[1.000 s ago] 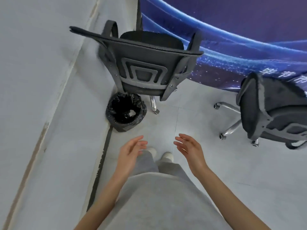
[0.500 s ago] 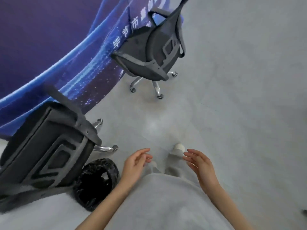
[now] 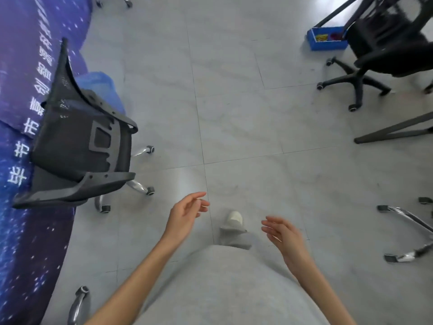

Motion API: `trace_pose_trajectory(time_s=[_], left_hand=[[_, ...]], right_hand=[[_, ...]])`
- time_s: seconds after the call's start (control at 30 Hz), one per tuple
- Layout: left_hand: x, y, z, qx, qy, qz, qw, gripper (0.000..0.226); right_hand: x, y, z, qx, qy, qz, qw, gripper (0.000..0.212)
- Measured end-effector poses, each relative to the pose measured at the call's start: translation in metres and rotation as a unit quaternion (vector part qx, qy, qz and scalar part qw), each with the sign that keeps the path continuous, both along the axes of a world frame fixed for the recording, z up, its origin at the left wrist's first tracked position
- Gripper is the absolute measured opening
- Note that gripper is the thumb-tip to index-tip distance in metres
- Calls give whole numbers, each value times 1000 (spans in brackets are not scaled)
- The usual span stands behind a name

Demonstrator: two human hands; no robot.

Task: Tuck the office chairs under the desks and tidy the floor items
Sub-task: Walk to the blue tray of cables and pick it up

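The view has swung right since a second ago—the bin has left frame, the grey chair point(image 3: 77, 146) now sits well left of the left hand point(image 3: 185, 214), the black chair point(image 3: 384, 50) far ahead-right of the right hand point(image 3: 285, 235)—both hands spread, empty, suggesting transit toward it.

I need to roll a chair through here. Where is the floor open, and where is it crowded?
Open: the grey floor between the mesh-back chair at the blue banner and the black chair. Crowded: upper right, around that chair's base, the blue bin and desk legs; chrome chair legs lower right.
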State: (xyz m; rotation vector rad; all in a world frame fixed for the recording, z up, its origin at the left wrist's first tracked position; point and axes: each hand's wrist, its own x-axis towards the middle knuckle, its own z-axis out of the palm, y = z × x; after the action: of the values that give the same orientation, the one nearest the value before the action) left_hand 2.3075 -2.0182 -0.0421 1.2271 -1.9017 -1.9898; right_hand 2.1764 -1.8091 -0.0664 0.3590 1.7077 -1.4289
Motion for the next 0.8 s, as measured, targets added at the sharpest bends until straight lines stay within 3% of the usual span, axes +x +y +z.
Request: trace_pose_trajectory(time_s=[0.27,0.43,0.8], left_hand=[[-106,-58,-6,-2,-30,54,998,27],[-201,-134,-24,0,-22,84,996,28],[-517,-362,26,-76,67,-62,993,22]], right_hand=[[-177,-123,33,-49,109,-9,993,28],[-273,-203,18,-69,149,11,986,28],[-463,-319,16,-34,183,-32,982,33]])
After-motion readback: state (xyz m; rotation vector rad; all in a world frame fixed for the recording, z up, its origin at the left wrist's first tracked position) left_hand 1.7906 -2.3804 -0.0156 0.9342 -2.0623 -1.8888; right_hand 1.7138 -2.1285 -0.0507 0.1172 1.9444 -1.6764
